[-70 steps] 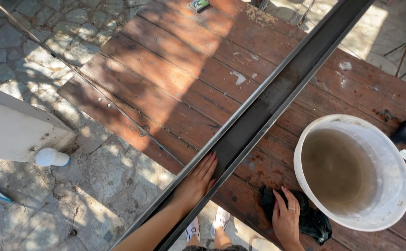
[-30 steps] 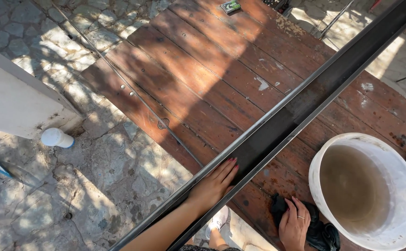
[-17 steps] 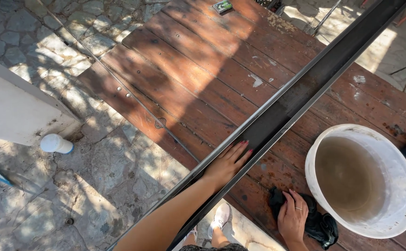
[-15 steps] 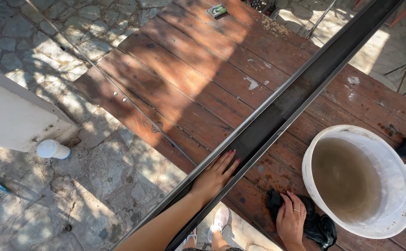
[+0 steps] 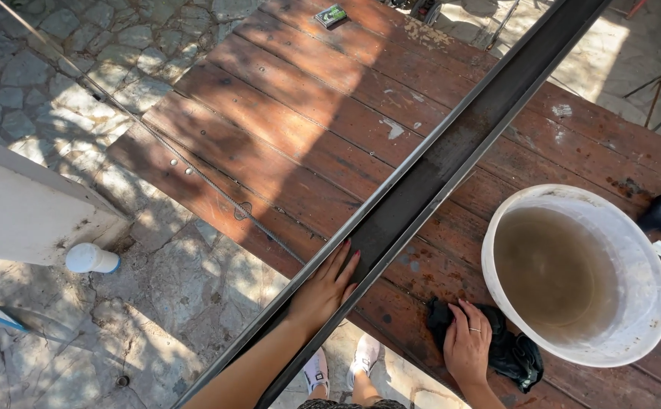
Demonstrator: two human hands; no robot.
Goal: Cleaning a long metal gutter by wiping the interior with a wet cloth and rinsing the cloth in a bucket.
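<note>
The long dark metal channel beam (image 5: pixel 429 170) runs slantwise across the reddish-brown wooden plank desk (image 5: pixel 292 129), from the near edge up to the far right corner. My left hand (image 5: pixel 326 288) lies flat on it near its lower end, fingers (image 5: pixel 343 257) stretched open along the metal, gripping nothing. My right hand (image 5: pixel 467 344) rests on a crumpled black rag (image 5: pixel 508 352) on the desk, fingers spread loosely over the cloth, pressing rather than clutching. Just beside the rag, to the right, stands a round white plastic bucket (image 5: pixel 648 303) of murky brownish water. A small white bottle (image 5: pixel 92 259) lies on the stone paving (image 5: pixel 179 303) left of the desk
</note>
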